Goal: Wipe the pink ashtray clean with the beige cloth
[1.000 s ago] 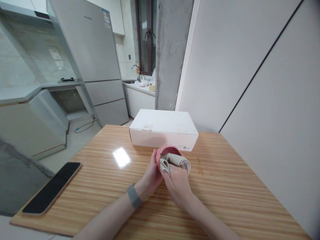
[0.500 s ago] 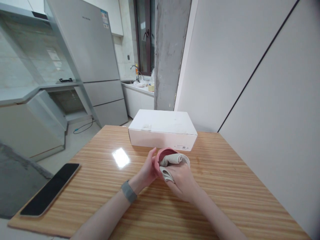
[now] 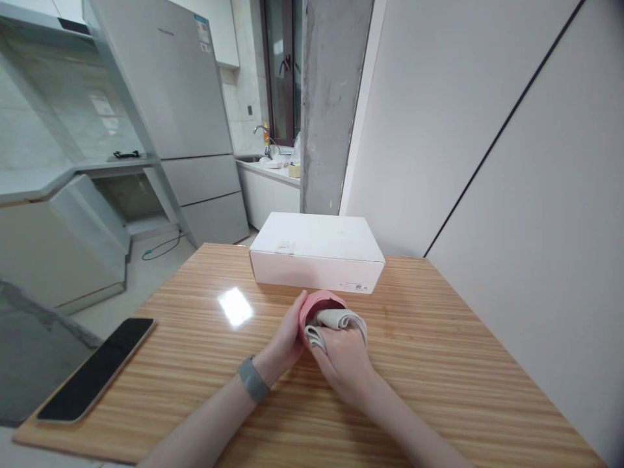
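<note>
My left hand (image 3: 288, 330), with a grey band on its wrist, is closed around the left side of a pink bowl (image 3: 322, 298). The bowl is tilted, its mouth turned toward me and to the right. In my right hand (image 3: 342, 357) is a bunched light grey cloth (image 3: 336, 318), pressed into the bowl's mouth. The fingertips of the right hand are hidden by the cloth and the bowl. Much of the bowl's inside is covered too.
Behind the bowl, a white box (image 3: 316, 270) stands on the wooden table (image 3: 463, 377). A black phone (image 3: 97, 370) lies near the table's left edge. A pale wall (image 3: 487, 130) runs along the right; a grey fridge (image 3: 166, 84) stands beyond the table.
My right hand and the cloth have shifted slightly left and down at the bowl's mouth. The bowl has turned a little; my left hand still holds it.
</note>
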The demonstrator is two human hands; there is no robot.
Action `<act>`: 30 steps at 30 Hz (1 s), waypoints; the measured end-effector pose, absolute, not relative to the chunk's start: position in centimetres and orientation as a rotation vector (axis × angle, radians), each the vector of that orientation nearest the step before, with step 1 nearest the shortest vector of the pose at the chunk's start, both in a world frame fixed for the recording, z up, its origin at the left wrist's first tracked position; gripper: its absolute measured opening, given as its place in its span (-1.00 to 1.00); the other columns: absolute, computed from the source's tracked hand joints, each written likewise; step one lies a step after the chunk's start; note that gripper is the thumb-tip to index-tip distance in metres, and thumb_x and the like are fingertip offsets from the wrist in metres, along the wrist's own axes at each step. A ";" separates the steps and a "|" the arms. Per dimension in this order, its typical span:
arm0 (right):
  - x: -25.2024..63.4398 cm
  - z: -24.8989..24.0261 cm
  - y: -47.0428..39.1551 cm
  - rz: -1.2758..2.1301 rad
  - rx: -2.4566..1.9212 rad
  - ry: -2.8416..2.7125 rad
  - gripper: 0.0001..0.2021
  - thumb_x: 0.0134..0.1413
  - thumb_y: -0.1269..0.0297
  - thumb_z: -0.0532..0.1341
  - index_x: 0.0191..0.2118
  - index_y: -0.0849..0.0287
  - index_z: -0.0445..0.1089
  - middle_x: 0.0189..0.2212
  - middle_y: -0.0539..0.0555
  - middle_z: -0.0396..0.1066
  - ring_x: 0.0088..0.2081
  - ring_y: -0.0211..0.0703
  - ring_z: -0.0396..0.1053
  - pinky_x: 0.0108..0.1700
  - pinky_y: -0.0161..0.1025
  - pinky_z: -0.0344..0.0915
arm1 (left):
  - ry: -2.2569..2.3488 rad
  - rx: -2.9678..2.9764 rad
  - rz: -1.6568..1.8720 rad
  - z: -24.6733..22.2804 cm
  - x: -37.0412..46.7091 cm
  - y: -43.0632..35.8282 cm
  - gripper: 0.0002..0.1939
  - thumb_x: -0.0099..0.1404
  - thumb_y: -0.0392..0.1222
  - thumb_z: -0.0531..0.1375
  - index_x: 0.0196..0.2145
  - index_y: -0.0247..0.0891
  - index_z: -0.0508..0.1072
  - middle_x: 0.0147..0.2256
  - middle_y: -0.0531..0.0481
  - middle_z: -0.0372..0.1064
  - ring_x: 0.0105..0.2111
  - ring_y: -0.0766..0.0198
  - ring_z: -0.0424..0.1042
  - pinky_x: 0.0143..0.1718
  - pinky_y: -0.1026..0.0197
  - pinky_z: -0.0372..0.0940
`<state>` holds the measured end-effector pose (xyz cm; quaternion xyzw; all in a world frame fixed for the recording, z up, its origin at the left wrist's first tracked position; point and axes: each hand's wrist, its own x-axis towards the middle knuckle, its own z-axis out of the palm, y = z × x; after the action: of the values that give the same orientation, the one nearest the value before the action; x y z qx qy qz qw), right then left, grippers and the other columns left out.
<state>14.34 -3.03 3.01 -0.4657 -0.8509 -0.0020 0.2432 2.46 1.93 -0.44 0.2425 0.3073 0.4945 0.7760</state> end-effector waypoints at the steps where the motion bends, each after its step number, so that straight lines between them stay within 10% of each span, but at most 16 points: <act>1: 14.1 3.0 -3.1 0.013 -1.314 -2.270 -0.73 0.22 0.30 0.03 -0.47 0.15 0.34 -0.48 0.06 0.44 -0.42 -0.13 0.25 -0.32 -0.15 -0.06 | 0.663 0.512 1.084 -0.4 2.6 1.8 -0.52 0.26 0.14 0.15 -0.22 -0.39 0.55 -0.22 -0.17 0.57 -0.16 0.07 0.49 0.05 0.09 0.25; 24: 14.4 2.8 -3.5 -0.141 -1.032 -2.121 -0.72 0.18 0.34 -0.04 -0.36 0.22 0.40 -0.55 0.08 0.44 -0.49 -0.13 0.27 -0.34 -0.15 -0.02 | 0.601 0.495 1.038 -0.3 2.6 1.2 -0.55 0.26 0.12 0.10 -0.26 -0.33 0.55 -0.34 -0.05 0.57 -0.28 0.15 0.50 -0.06 0.18 0.28; 30: 15.2 3.2 -3.1 -0.029 -0.898 -2.435 -0.77 0.12 0.27 0.00 -0.40 0.15 0.37 -0.47 0.08 0.47 -0.38 -0.07 0.30 -0.27 -0.12 0.01 | 0.557 0.475 0.802 1.0 0.6 2.0 -0.35 0.26 0.25 0.05 -0.23 -0.47 0.56 -0.23 -0.27 0.56 -0.19 0.02 0.51 -0.04 0.10 0.28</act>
<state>15.25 -3.12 3.22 -0.3332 -0.9034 -0.0109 0.2697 0.61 2.03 0.95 0.2262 0.2649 0.3814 0.8562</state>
